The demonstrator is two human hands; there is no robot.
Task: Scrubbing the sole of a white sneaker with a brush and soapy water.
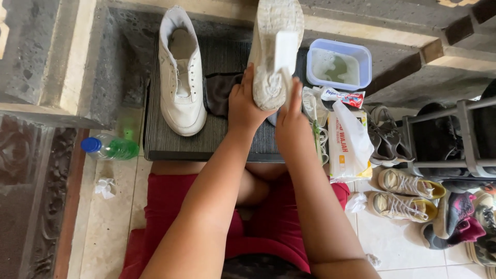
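Just past the right hand (pixel 290 121) sits a clear tub (pixel 338 66) with a blue rim and cloudy water inside. Right beside that hand are a tube of paste (pixel 342 96), a white pack of wipes (pixel 347 142) and a loose plastic bag. Farther out on that side stand a dark shoe rack (pixel 444 139) and many shoes on the tiled floor. A dark cloth (pixel 219 92) lies on the ribbed mat (pixel 206 139), just beside the left hand (pixel 247 106). The other white shoe (pixel 181 70) stands on the mat on the far side of that cloth. Well out past the left hand lies a green bottle (pixel 109 148) with a blue cap, and near it a crumpled tissue (pixel 105 187).

The white shoe being cleaned (pixel 275 49) is held up with its dirty sole facing the camera. The left hand wraps around its lower end and grips it. The right hand presses a white block (pixel 285 50) flat against the sole, its fingers stretched up along the block. Both hands touch the shoe, one on each side.
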